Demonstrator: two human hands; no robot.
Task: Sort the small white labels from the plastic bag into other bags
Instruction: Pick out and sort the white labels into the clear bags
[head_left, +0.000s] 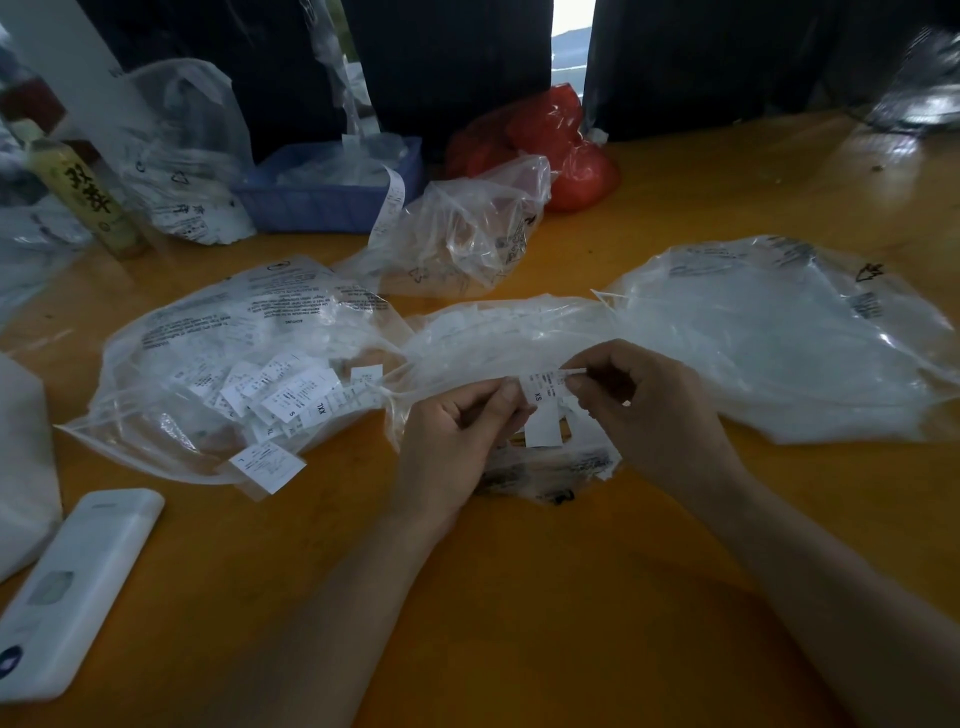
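Note:
My left hand and my right hand pinch the same small white label between thumbs and fingers; "XS" is printed on it, and more white paper hangs just below it. Both hands hover over a crumpled clear bag at the table's middle. To the left lies a clear printed bag holding several loose white labels, with one label at its mouth. On the right lies another clear bag with pale contents.
An orange table carries everything. A white power bank lies front left. At the back stand a blue basket, a red bag, a small clear bag, a yellow bottle and more plastic bags.

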